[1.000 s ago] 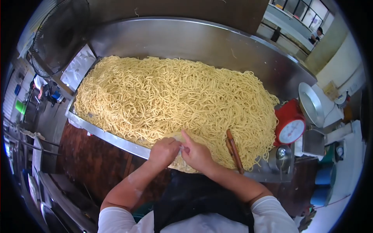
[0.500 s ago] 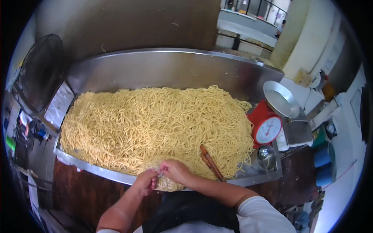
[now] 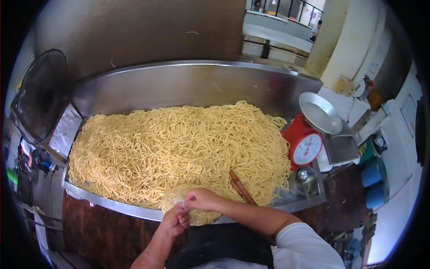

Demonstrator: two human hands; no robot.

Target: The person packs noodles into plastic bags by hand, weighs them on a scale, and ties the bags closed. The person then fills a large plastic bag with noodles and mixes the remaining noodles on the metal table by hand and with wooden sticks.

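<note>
Grip pinched closed, my left hand (image 3: 175, 219) and right hand (image 3: 201, 198) hold the noodle bag (image 3: 199, 218) by its neck at six o'clock, best kept taut.

Black apron (image 3: 221, 246) — white short sleeve (image 3: 300, 244)

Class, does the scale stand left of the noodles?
No, the scale stands to the right of the noodles in the picture.
</note>
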